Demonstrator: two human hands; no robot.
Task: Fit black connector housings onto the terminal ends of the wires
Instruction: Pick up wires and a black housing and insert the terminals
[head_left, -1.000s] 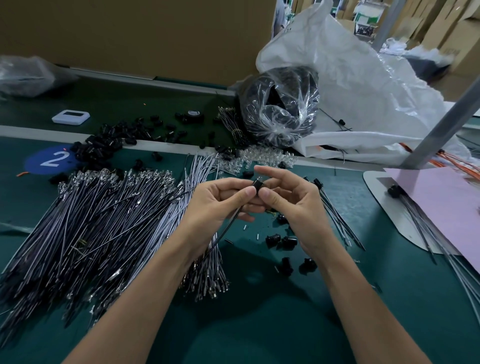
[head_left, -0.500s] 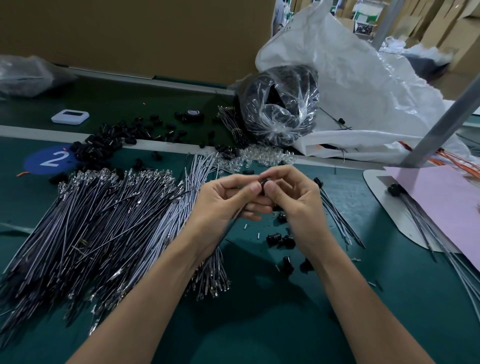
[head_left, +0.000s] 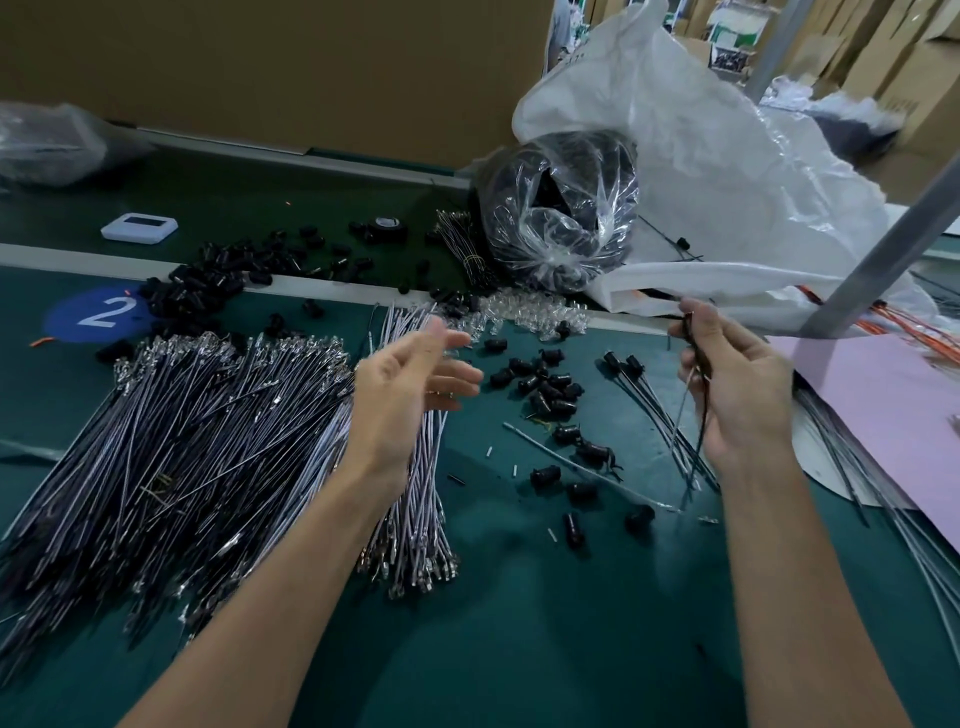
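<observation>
My right hand (head_left: 737, 384) is shut on a thin wire (head_left: 698, 410) whose upper end carries a black connector housing, held up over the right side of the green mat. The wire's tail hangs down toward a small bunch of finished wires (head_left: 654, 410). My left hand (head_left: 410, 384) hovers open and empty above the right edge of the big pile of loose wires (head_left: 182, 441), fingers spread. Several loose black connector housings (head_left: 545, 384) lie on the mat between my hands.
More black housings (head_left: 208, 280) are heaped at the back left near a blue "2" marker (head_left: 98, 314). A clear bag of black parts (head_left: 561, 218) and a white sack (head_left: 727, 171) stand behind. A pink sheet (head_left: 883, 405) and a grey post (head_left: 883, 249) are at right.
My hands were pressed together at the centre on one wire and housing. They have parted: the right carried the wire to the right, the left let go and swung open toward the pile.
</observation>
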